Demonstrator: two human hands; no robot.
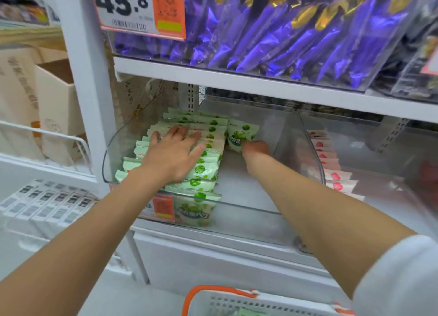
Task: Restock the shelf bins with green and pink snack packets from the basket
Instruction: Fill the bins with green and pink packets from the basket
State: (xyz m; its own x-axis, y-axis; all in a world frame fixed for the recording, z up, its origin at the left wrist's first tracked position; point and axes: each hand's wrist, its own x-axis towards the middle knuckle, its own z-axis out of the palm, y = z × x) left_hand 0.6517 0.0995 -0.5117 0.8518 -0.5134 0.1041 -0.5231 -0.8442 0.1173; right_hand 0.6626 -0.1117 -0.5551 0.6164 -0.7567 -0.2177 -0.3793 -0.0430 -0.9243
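Note:
A row of green snack packets (201, 171) stands on edge in the left half of a clear shelf bin (248, 211). My left hand (173, 154) lies flat on top of that row, fingers spread. My right hand (254, 148) is deep in the same bin, fingers closed on a green packet (240, 134) held upright at the back, right of the row. Pink snack packets (331, 168) stand in a row in the neighbouring clear bin (318, 159) on the right. The white basket with orange handles (213, 300) shows at the bottom edge, a green packet inside it.
The shelf above carries a clear bin of purple packets (284, 31) with a 45.8 price tag (132, 7). A white upright post (87, 90) stands left of the bin. Beige boxes (47, 102) and white cartons (47, 202) fill the left unit.

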